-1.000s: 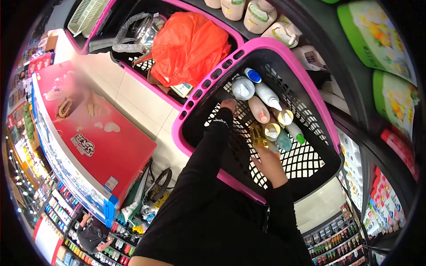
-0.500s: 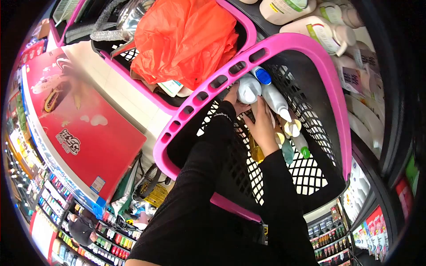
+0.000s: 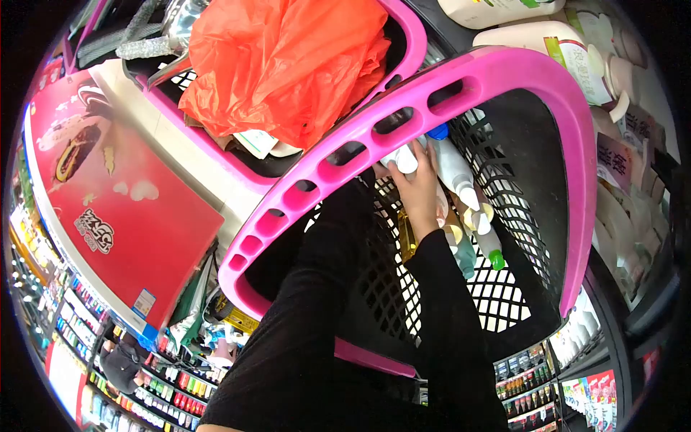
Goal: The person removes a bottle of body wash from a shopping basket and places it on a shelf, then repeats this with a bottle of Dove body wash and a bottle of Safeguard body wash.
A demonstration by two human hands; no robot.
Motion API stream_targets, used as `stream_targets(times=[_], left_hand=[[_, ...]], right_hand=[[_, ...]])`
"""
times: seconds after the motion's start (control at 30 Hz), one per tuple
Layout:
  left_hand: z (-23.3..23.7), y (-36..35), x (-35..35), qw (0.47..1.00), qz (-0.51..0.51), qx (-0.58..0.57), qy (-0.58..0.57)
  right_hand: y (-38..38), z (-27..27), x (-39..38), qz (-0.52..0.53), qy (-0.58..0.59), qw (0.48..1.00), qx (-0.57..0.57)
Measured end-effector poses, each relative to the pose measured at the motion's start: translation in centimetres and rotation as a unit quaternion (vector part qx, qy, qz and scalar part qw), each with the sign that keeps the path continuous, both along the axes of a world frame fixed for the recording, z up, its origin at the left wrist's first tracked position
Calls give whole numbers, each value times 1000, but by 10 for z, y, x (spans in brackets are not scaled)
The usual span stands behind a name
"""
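Note:
Inside a black mesh basket with a pink rim (image 3: 403, 126), my right hand (image 3: 421, 191) is closed around the top of a white bottle (image 3: 405, 161). My left hand (image 3: 379, 171) is mostly hidden behind the rim, beside the same bottle; its fingers do not show. Just right of my right hand lies another white bottle (image 3: 453, 169) with a pointed tip. Below it are a clear bottle with a green cap (image 3: 495, 258), a teal bottle (image 3: 466, 259) and a yellow one (image 3: 407, 236), partly covered by my hand and sleeve.
A second pink-rimmed basket (image 3: 216, 160) at upper left holds an orange-red plastic bag (image 3: 284, 68). Cream pump bottles (image 3: 568, 61) stand on the shelf at upper right. A red display board (image 3: 122, 209) is at left. A person in dark clothing (image 3: 121, 367) is at lower left.
The view has shifted closer, so the pink rim looks larger and hides more of my left hand. My right hand has moved up onto the white bottle and closed around its top.

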State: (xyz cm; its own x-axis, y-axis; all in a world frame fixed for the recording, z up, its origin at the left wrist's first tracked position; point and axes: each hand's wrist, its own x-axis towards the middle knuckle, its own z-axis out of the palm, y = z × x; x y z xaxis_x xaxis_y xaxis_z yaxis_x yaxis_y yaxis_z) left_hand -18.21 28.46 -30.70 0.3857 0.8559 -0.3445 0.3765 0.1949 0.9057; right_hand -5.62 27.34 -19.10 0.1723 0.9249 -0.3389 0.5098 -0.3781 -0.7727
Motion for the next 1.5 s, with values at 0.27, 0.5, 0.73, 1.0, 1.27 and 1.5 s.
stream_targets(times=[0.27, 0.5, 0.73, 1.0, 1.27, 1.5], left_hand=[[-3, 11, 22, 884, 202, -311, -284], [69, 20, 25, 653, 356, -624, -238], [106, 0, 20, 697, 356, -580, -224], [136, -22, 15, 831, 265, -439, -214], [316, -25, 12, 757, 170, -528, -346], [412, -46, 4, 747, 136, -515, -399]], right_hand=[[-8, -8, -1, -61, 58, 996, 0], [-27, 13, -2, -58, 61, 996, 21], [-54, 66, -7, -76, 21, 997, 24], [-94, 139, 2, -91, 168, 979, 64], [-110, 206, 17, -48, 243, 969, 24], [-117, 282, 21, 12, 211, 973, 91]])
